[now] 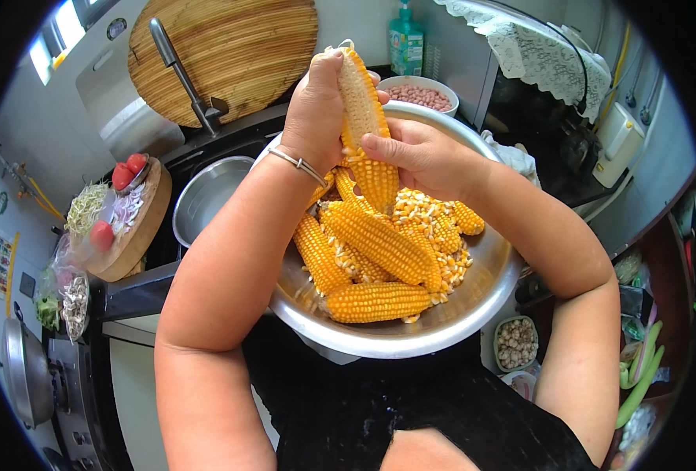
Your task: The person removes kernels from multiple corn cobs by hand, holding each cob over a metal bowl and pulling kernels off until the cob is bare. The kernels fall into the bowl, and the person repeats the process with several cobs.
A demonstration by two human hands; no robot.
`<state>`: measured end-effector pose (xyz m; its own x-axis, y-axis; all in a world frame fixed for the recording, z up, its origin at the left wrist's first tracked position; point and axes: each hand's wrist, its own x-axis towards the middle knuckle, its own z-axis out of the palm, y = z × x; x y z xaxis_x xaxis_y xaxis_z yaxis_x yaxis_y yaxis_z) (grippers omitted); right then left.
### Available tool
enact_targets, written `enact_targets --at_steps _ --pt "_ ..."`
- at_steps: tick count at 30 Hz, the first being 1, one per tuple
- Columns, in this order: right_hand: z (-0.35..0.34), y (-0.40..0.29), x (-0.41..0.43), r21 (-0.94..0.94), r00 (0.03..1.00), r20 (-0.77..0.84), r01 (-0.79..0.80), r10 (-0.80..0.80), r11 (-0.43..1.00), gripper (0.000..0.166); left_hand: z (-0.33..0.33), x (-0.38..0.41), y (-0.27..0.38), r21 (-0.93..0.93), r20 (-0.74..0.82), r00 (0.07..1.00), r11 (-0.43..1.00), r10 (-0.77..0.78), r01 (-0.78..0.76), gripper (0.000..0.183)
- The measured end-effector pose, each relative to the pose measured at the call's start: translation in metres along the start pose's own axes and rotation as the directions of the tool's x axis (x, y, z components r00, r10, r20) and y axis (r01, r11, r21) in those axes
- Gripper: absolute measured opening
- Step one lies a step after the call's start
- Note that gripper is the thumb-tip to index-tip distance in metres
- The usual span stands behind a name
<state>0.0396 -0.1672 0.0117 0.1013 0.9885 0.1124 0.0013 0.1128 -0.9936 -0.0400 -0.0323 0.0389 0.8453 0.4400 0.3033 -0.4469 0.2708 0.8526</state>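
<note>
Above a wide stainless steel basin [383,347], both hands hold a partly stripped ear of corn [364,112]. My left hand [318,103], with a silver bangle on its wrist, grips the upper end. My right hand [427,152] grips the lower part, its thumb pressed against the border between the bare cob and the kernels. A strip along the upper cob is bare and pale; yellow kernels still cover its sides and lower end. Several full ears of corn [380,241] lie in the basin. Loose kernels [427,209] are heaped among them, mostly at the right.
A metal bowl [212,197] stands left of the basin, near the faucet [186,79]. Farther left, a wooden board [147,229] bears tomatoes, sliced onion and sprouts. Behind the basin are a white bowl of peanuts [417,97] and a green pump bottle [406,38]. Garlic [516,344] sits lower right.
</note>
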Motion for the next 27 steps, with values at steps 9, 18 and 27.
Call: enact_targets --at_steps 9,18,27 --pt "-0.010 -0.009 -0.002 0.249 0.997 0.067 -0.041 0.025 0.968 0.051 -0.008 0.006 0.004 -0.160 0.196 0.981 0.986 -0.005 0.037 0.041" --pt "-0.002 -0.008 -0.001 0.123 1.000 0.009 0.018 -0.019 0.992 0.055 -0.007 0.007 0.004 -0.154 0.188 0.982 0.987 -0.016 0.046 0.042" --pt "0.004 -0.005 -0.002 -0.445 0.984 0.027 0.169 -0.176 0.879 0.070 -0.004 -0.001 0.005 -0.085 0.203 0.979 0.996 -0.007 0.024 0.041"
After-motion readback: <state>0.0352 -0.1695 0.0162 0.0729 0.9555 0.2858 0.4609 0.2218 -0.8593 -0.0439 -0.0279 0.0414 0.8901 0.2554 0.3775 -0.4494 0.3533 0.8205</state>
